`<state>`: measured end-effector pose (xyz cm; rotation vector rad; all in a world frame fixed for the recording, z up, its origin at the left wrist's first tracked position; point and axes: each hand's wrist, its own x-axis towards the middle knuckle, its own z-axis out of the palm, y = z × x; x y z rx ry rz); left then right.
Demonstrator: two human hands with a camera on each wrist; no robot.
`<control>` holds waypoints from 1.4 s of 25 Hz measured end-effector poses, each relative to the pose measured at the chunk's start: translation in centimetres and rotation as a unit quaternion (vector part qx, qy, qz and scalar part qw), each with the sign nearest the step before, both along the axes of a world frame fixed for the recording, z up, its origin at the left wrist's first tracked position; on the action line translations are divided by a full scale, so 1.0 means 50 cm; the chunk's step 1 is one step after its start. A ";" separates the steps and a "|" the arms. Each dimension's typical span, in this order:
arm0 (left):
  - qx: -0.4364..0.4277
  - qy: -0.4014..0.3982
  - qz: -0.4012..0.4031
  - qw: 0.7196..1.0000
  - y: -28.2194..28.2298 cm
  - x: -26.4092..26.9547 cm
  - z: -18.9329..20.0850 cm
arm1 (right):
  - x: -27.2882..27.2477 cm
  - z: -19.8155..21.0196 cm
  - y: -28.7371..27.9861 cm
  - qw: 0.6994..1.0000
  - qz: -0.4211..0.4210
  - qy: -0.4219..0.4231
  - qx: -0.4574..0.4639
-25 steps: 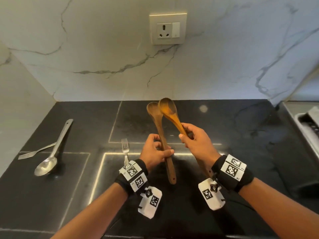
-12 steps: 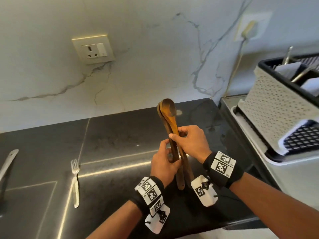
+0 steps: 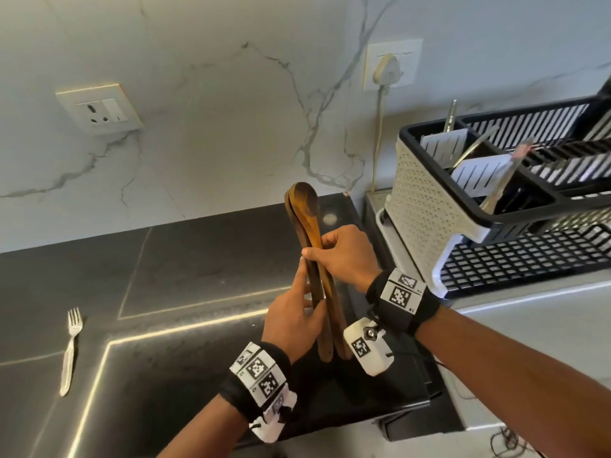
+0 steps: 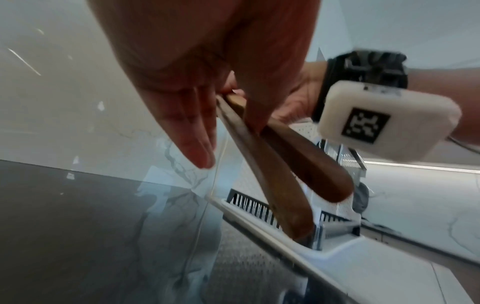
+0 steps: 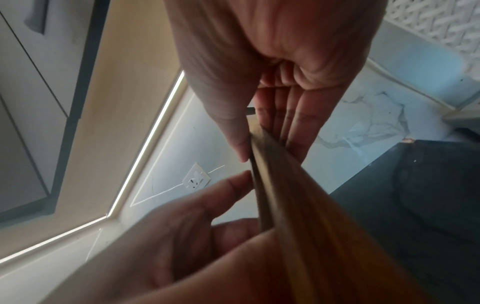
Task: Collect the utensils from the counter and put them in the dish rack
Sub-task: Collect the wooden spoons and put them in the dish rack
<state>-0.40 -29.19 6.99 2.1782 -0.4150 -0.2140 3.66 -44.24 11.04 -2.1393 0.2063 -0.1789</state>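
Spoons: two brown wooden spoons, held together upright, bowls up, handles down, above the black stone bench; clear of its surface.
Right hand: fingers and thumb curled round both spoon handles at mid-length; grip firm.
Left hand: lower on the handles; fingers nearly straight alongside the wood, thumb laid across them. Touching, not clenched.
Dish rack: black-and-white plastic dish rack, right of the bench, well apart from the spoons. Its cutlery compartments hold several metal utensils standing tilted.
Fork: silver metal fork, flat on the bench at far left, tines pointing to the wall.
Wall: white marble; cream socket plate left, a second socket with a white plug above the rack.
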 end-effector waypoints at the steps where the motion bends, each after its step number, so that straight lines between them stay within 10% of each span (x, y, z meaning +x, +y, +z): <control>1: -0.007 0.013 -0.014 1.000 -0.007 0.003 0.009 | 0.001 0.006 -0.016 1.000 -0.004 -0.003 0.005; 13: -0.012 -0.076 -0.106 0.991 -0.033 0.185 0.127 | 0.019 0.223 -0.106 0.984 0.005 -0.115 -0.135; 23: -0.062 -0.047 -0.177 0.981 -0.276 0.266 0.238 | 0.068 0.529 -0.330 0.881 0.018 -0.154 -0.446; 35: -0.172 0.135 0.029 0.975 -0.510 0.287 0.219 | 0.145 0.408 -0.909 0.790 0.122 0.121 -0.589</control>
